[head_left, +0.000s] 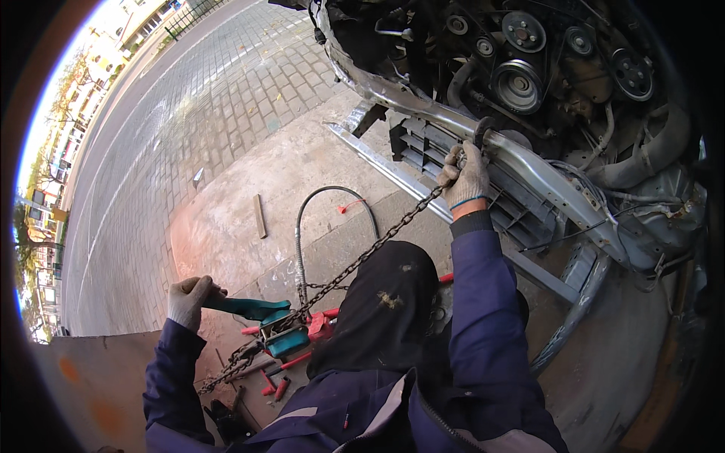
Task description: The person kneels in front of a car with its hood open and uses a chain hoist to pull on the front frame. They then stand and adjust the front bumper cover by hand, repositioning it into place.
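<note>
Clearly we were tensioning: left hand (189, 299) gripped the teal puller handle (249, 307), right hand (464, 178) clutched the chain (362, 258) at the bent rail (529, 162); next probably steady cranking.

Outdoors, daylight, sun bright at far left. Grey brick paving (226, 83) runs up and left to a road w/ pale buildings (113, 45) and trees (38, 226) along it. Nearer: rough concrete slab (302, 174), stained. Short wood stick (260, 216) lies on it. Rusty brown metal sheet (98, 385) at lower left. Ground at lower right in shadow.
</note>
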Action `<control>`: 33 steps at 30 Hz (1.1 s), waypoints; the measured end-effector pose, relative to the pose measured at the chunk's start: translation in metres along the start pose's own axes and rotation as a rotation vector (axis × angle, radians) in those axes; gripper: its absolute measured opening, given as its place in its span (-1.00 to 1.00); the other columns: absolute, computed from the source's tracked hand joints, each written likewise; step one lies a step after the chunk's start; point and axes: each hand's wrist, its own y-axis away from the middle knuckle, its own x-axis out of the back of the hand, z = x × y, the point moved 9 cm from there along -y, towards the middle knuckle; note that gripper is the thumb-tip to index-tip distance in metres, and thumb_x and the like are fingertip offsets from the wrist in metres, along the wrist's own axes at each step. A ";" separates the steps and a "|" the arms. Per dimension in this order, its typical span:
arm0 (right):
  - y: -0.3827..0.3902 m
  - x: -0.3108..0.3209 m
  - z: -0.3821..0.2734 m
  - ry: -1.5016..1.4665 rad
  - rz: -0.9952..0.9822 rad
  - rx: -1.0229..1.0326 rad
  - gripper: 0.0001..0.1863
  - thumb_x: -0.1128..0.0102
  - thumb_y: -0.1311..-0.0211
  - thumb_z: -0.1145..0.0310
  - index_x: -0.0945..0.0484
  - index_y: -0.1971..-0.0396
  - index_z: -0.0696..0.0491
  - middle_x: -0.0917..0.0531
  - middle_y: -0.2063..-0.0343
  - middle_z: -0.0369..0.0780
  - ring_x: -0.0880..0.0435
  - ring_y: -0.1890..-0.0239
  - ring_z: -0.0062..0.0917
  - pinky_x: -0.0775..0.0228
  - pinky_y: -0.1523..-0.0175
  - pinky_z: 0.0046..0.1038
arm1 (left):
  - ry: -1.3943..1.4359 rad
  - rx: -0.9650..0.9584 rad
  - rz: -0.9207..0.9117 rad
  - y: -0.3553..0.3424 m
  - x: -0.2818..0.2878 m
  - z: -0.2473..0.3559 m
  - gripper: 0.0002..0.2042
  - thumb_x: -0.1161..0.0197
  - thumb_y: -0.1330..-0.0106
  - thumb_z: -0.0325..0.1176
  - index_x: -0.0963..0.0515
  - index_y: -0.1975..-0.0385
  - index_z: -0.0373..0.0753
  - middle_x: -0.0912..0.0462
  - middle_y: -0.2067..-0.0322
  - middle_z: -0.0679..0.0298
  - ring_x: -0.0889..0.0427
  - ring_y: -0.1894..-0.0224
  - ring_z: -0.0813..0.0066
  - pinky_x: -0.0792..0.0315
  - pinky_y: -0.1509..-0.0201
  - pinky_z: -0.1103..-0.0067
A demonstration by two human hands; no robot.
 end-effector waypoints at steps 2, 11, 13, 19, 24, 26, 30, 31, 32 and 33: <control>0.000 0.001 0.001 -0.007 0.009 -0.016 -0.70 -0.21 -0.45 0.05 -0.53 0.32 -0.02 -0.53 0.56 -0.35 -0.35 0.70 -0.65 -0.21 0.55 -0.48 | -0.147 0.062 0.053 0.001 -0.002 0.005 -0.68 -0.30 -0.49 -0.27 -0.69 0.29 -0.51 -0.78 0.43 0.05 -0.79 0.36 0.33 -0.68 0.13 0.45; -0.001 0.000 -0.001 0.102 0.116 -0.064 -0.69 -0.06 -0.50 0.04 -0.51 0.37 -0.06 -0.54 0.54 -0.37 -0.23 0.71 -0.65 -0.12 0.54 -0.49 | -0.470 0.189 0.073 -0.005 -0.003 0.006 -0.72 -0.28 -0.51 -0.33 -0.72 0.18 -0.51 -0.82 0.35 0.09 -0.79 0.27 0.46 -0.65 0.10 0.53; 0.000 0.001 -0.001 0.107 0.158 -0.091 -0.69 -0.05 -0.50 0.05 -0.52 0.36 -0.06 -0.56 0.54 -0.37 -0.22 0.71 -0.64 -0.11 0.54 -0.49 | -0.484 0.187 0.047 -0.009 -0.009 0.012 -0.72 -0.29 -0.51 -0.32 -0.72 0.18 -0.49 -0.82 0.36 0.13 -0.78 0.26 0.52 -0.64 0.09 0.57; 0.002 0.005 -0.004 0.196 0.218 -0.226 -0.62 -0.05 -0.52 -0.02 -0.55 0.37 -0.03 -0.59 0.54 -0.34 -0.45 0.62 -0.55 -0.44 0.34 -0.36 | -0.688 0.133 -0.109 -0.056 -0.068 0.036 -0.62 -0.23 -0.49 -0.01 -0.76 0.23 -0.24 -0.74 0.40 -0.05 -0.76 0.31 -0.02 -0.60 0.23 0.26; 0.044 0.023 -0.030 0.579 0.423 -0.338 -0.51 -0.16 -0.44 -0.22 -0.55 0.18 -0.03 -0.59 0.55 -0.30 -0.62 0.45 -0.44 -0.59 0.20 -0.27 | -0.866 0.095 -0.267 -0.068 -0.099 0.043 -0.59 -0.12 -0.51 0.00 -0.77 0.26 -0.20 -0.75 0.37 -0.06 -0.76 0.22 -0.06 -0.60 0.05 0.17; 0.086 0.020 -0.040 0.696 0.433 -0.355 -0.53 -0.22 -0.43 -0.17 -0.56 0.16 -0.02 -0.60 0.53 -0.28 -0.65 0.47 -0.42 -0.61 0.29 -0.27 | -0.958 0.119 -0.338 -0.067 -0.102 0.043 -0.61 -0.13 -0.50 -0.03 -0.78 0.26 -0.21 -0.77 0.31 -0.07 -0.77 0.20 -0.06 -0.61 0.03 0.15; 0.209 -0.002 -0.021 0.776 0.310 -0.626 -0.71 -0.21 -0.50 0.11 -0.60 0.25 0.05 -0.69 0.48 -0.23 -0.70 0.52 -0.43 -0.61 0.44 -0.29 | -1.092 0.255 -0.387 -0.065 -0.100 0.044 -0.62 -0.13 -0.45 -0.10 -0.79 0.23 -0.28 -0.78 0.16 -0.10 -0.79 0.06 -0.07 -0.64 -0.05 0.20; 0.243 -0.009 -0.017 0.714 0.307 -0.654 -0.73 -0.23 -0.47 0.15 -0.61 0.22 0.07 -0.69 0.44 -0.23 -0.71 0.49 -0.43 -0.62 0.42 -0.29 | -1.098 0.280 -0.422 -0.063 -0.102 0.044 -0.66 -0.18 -0.41 -0.14 -0.79 0.19 -0.25 -0.79 0.15 -0.10 -0.79 0.05 -0.06 -0.64 -0.07 0.21; 0.270 -0.013 -0.020 0.802 0.312 -0.682 -0.74 -0.26 -0.46 0.18 -0.62 0.17 0.08 -0.69 0.42 -0.23 -0.72 0.46 -0.43 -0.65 0.40 -0.29 | -1.144 0.265 -0.453 -0.062 -0.104 0.047 -0.68 -0.20 -0.40 -0.15 -0.79 0.18 -0.24 -0.79 0.14 -0.09 -0.79 0.04 -0.05 -0.64 -0.08 0.22; 0.297 -0.019 -0.018 0.756 0.315 -0.699 -0.75 -0.26 -0.46 0.18 -0.62 0.14 0.08 -0.69 0.42 -0.23 -0.73 0.46 -0.43 -0.67 0.38 -0.30 | -1.191 0.282 -0.489 -0.060 -0.103 0.046 -0.69 -0.22 -0.39 -0.17 -0.79 0.17 -0.24 -0.79 0.12 -0.09 -0.79 0.03 -0.03 -0.64 -0.08 0.23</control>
